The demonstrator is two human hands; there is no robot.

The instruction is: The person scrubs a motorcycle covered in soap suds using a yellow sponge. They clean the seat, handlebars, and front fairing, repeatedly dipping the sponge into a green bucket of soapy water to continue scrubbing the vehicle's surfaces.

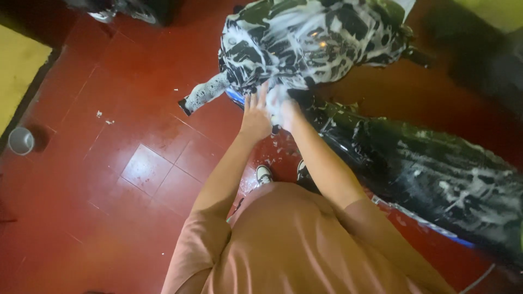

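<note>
- Head view: a person leans over a black motorcycle (381,141) standing on a red tiled floor (136,163); its front part (305,38) is thick with white foam, and the handlebar grip (204,93) sticking out to the left is coated too.
- Left hand (256,117) lies flat against the bodywork just under the foamy front, fingers (260,99) stretched out and spread, gripping nothing visible.
- Right hand (286,109) sits right beside it, buried in lather; whether its fingers are curled round a sponge or cloth, I cannot tell.
- Progress, judging by the foam: the front looks well soaped, while the seat and rear (463,185) carry only streaks and patches, so more scrubbing and all the rinsing seem left.
- Room: the floor to the left is open, with a small grey cup (20,140) far off by the wall edge; the person's shoes (264,174) stand close against the bike, and the handlebar end juts near the left forearm.
</note>
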